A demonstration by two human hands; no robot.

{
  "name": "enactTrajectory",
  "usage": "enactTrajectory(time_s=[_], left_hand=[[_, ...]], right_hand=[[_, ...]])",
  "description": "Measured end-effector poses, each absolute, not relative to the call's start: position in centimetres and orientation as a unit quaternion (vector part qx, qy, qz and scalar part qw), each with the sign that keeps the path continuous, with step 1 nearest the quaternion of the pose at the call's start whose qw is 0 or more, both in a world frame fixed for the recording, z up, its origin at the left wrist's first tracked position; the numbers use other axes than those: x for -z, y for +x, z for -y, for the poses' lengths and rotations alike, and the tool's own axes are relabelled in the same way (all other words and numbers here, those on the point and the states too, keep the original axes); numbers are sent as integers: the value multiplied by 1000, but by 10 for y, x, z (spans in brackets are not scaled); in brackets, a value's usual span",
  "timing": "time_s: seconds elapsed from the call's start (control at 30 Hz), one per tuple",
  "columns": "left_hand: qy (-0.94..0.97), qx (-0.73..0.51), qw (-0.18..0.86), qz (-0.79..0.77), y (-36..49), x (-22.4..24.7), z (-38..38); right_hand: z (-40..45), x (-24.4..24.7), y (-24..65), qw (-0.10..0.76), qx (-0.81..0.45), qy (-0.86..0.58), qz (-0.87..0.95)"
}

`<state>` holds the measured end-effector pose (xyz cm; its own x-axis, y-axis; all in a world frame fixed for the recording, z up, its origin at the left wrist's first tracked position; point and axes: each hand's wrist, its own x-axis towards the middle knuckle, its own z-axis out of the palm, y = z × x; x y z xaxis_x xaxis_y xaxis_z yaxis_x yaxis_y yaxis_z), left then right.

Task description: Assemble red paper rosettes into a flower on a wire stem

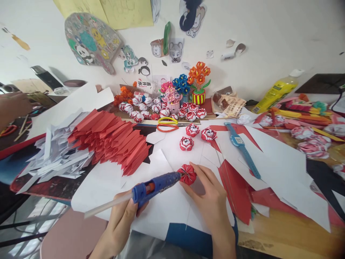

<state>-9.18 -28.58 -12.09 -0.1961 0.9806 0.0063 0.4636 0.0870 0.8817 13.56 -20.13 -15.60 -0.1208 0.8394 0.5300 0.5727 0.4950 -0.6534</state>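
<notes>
My left hand (125, 212) is wrapped round the handle of a blue glue gun (161, 182), from whose back a long pale glue stick (106, 205) sticks out. The gun's nozzle touches the middle of a red folded-paper flower (188, 175). Fingers and thumb of my right hand (208, 190) pinch that flower from its right side, above the white paper (159, 216). Three red and white paper flowers (186, 143) lie just behind it.
Piles of folded red strips (107, 138) and white strips (59, 151) lie left. Finished flowers (144, 104) and a flower pot (198, 97) stand at the back. A blue watch (242, 149), red paper (235, 190) and a yellow bottle (279, 91) are right. Another person's hand (13, 109) shows far left.
</notes>
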Motion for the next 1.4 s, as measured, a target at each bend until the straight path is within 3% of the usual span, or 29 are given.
enactTrajectory(time_s=[0.3,1.4], left_hand=[[533,-438,400,-604,-91,117,275],[532,-401,346,-660,-92,131,288]], right_hand=[[200,158,136,412,-205,-496,736],[201,154,136,405,-234,-505,726]])
